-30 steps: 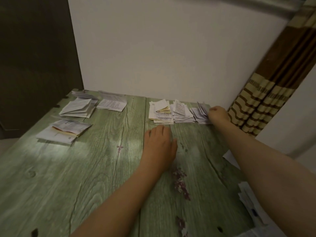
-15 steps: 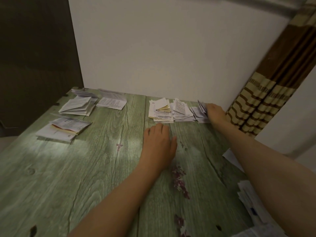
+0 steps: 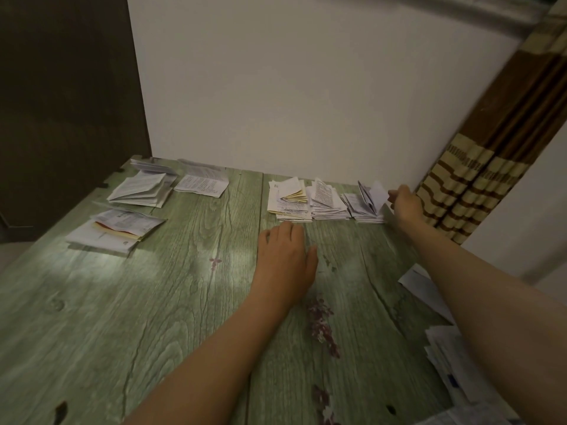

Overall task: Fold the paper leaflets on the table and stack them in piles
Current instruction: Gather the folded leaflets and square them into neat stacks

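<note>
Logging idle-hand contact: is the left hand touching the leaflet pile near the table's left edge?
Apart. Head view shows bare table between left hand and that pile.

The left arm reaches forward, and the left hand lies flat, palm down, its 4 fingers straight and together, thumb out to the right. The right arm stretches further; the right hand has curled fingers, its grip unclear.
</note>
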